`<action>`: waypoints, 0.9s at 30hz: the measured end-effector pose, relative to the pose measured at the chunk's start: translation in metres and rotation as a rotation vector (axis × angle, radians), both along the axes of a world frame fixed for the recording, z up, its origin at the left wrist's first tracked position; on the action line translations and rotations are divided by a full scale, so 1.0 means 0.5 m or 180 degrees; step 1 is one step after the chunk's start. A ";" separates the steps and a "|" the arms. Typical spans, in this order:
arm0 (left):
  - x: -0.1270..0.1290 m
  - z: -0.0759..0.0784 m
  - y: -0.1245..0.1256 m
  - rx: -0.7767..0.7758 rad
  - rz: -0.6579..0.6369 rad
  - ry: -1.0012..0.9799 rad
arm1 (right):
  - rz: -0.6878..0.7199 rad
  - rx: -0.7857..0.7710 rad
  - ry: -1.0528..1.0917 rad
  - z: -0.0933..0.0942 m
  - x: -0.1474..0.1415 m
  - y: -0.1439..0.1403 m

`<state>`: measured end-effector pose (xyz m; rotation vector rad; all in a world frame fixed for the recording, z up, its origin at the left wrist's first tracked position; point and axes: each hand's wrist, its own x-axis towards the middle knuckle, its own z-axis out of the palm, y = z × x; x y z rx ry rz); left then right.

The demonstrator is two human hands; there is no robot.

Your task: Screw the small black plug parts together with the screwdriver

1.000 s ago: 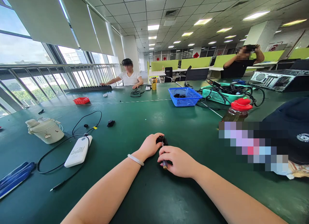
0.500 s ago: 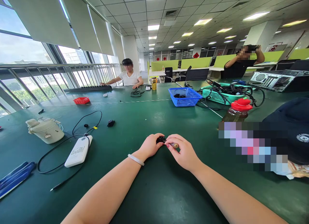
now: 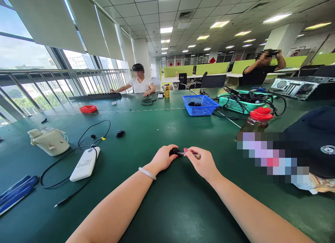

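Since a second ago the right hand has swung its small screwdriver from pointing toward the body to lying sideways, tip at the small black part. That part sits low in the centre of the frame on the green table, pinned by the left hand's pressed fingers, seemingly to steady it. The right fingers pinch the screwdriver. Bare table lies below the arms; a white device with its cable lies lower left, a red-capped bottle to the right.
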<state>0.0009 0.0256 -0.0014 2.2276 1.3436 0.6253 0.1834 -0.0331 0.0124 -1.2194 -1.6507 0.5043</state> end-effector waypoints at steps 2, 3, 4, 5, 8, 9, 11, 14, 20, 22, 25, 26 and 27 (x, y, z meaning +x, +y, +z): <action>0.000 0.001 0.000 -0.0033 -0.0017 -0.0009 | -0.0017 -0.0063 0.0073 -0.002 0.002 0.001; 0.000 0.001 0.000 -0.0036 -0.0017 -0.0006 | -0.0001 -0.0028 0.0045 -0.002 0.002 0.002; 0.000 0.000 0.001 -0.0030 -0.0012 0.0000 | 0.0041 0.0053 -0.0038 -0.002 0.003 0.002; 0.000 -0.001 0.001 -0.0017 -0.0004 0.0005 | 0.0097 0.0165 -0.0173 -0.003 0.003 0.002; 0.000 -0.004 0.002 0.0043 0.0028 0.0017 | 0.0293 0.0542 -0.0739 -0.003 0.003 0.000; 0.000 -0.004 0.002 0.0059 0.0032 0.0020 | 0.0343 0.0637 -0.0920 -0.003 0.003 0.000; 0.000 -0.004 0.001 0.0068 0.0050 0.0024 | 0.0387 0.0804 -0.1176 -0.004 0.003 0.000; 0.001 -0.002 -0.001 0.0039 0.0044 -0.0011 | 0.0350 0.0973 -0.1287 -0.006 0.005 0.000; 0.001 -0.005 0.002 0.0022 0.0026 -0.0102 | 0.0150 0.0951 -0.0917 -0.007 0.007 0.001; 0.000 -0.008 0.004 0.0013 0.0006 -0.0118 | 0.0072 0.0888 -0.0770 -0.007 0.006 0.001; -0.001 -0.010 0.006 0.0014 -0.0037 -0.0109 | -0.0071 0.0756 -0.0478 -0.007 0.004 0.000; -0.002 -0.010 0.007 0.0015 -0.0045 -0.0100 | -0.0136 0.0714 -0.0363 -0.006 0.004 -0.001; -0.002 -0.009 0.007 0.0011 -0.0050 -0.0094 | -0.0207 0.0680 -0.0253 -0.006 0.004 -0.001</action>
